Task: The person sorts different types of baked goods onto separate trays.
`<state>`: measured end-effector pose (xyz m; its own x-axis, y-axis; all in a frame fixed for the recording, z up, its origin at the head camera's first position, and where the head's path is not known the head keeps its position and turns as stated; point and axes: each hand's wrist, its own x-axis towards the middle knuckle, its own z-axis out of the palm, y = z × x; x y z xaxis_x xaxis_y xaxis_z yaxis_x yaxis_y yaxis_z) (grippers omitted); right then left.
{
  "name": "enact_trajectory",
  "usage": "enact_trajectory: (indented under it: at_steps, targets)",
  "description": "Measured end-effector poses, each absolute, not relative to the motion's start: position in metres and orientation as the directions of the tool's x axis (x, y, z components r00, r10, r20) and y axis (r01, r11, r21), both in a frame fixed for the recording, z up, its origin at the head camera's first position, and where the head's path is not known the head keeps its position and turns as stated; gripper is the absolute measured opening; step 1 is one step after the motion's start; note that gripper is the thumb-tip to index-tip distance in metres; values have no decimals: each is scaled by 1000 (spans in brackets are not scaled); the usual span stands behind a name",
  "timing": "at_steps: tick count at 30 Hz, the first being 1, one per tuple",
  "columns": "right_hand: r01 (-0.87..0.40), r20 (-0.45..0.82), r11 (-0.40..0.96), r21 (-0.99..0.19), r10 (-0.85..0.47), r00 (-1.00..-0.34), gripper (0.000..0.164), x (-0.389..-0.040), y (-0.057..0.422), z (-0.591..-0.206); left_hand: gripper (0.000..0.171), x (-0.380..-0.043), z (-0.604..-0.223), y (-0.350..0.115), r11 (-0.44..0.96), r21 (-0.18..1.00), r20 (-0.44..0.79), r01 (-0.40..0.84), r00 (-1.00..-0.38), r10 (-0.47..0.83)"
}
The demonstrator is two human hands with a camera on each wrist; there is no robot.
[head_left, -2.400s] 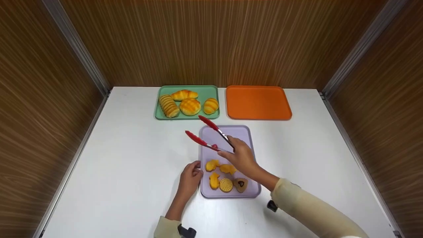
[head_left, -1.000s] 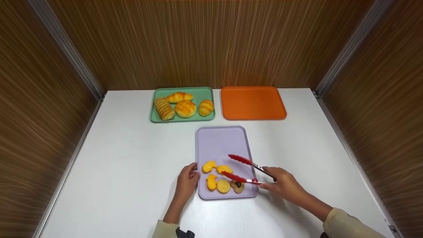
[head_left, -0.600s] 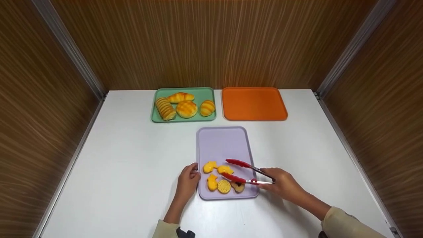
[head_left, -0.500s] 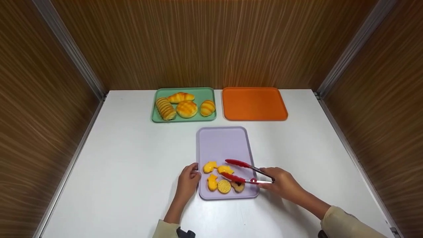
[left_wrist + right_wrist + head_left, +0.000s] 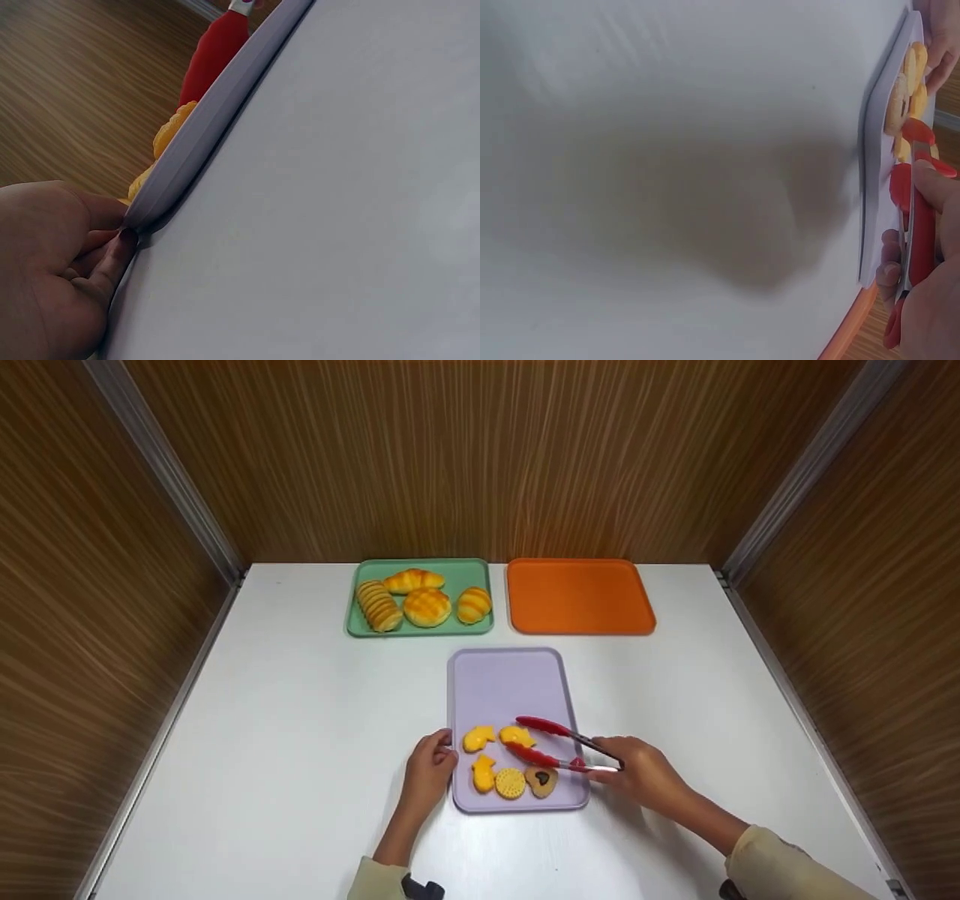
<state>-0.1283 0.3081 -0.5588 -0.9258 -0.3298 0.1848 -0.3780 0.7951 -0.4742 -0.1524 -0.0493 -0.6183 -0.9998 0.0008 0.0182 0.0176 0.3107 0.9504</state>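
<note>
My right hand [image 5: 641,772] holds red-tipped tongs [image 5: 551,765] over the right side of the purple tray [image 5: 506,682]. The tongs' arms stand apart, one tip beyond and one at the near edge of a yellow fish-shaped cookie [image 5: 516,735]. At the tray's left rim, my left hand [image 5: 429,771] pinches the edge between finger and thumb, as the left wrist view shows the hand [image 5: 60,262]. Also on the tray lie two other fish-shaped cookies [image 5: 478,739], a round dotted cookie [image 5: 510,784] and a brown cookie with a dark heart centre [image 5: 541,781].
Behind, a green tray [image 5: 480,570] carries several breads, among them a croissant [image 5: 414,580] and a round bun [image 5: 427,607]. An orange tray [image 5: 581,596] with nothing on it lies to its right. Wood-grain walls [image 5: 480,457] enclose the white table [image 5: 300,720].
The tongs have come from above the tray's far left to its near right, tips lowered around the fish-shaped cookie. That cookie has shifted slightly away and right. The left hand stays at the rim.
</note>
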Motion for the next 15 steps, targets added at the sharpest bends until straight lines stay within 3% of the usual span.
enact_trajectory:
  at_steps: [15]
  targets:
    - [-413, 231, 779, -471, -343, -910, 50, -124, 310, -564, 38, -152, -620, -49, 309, 950, 36, 35, -999, 1]
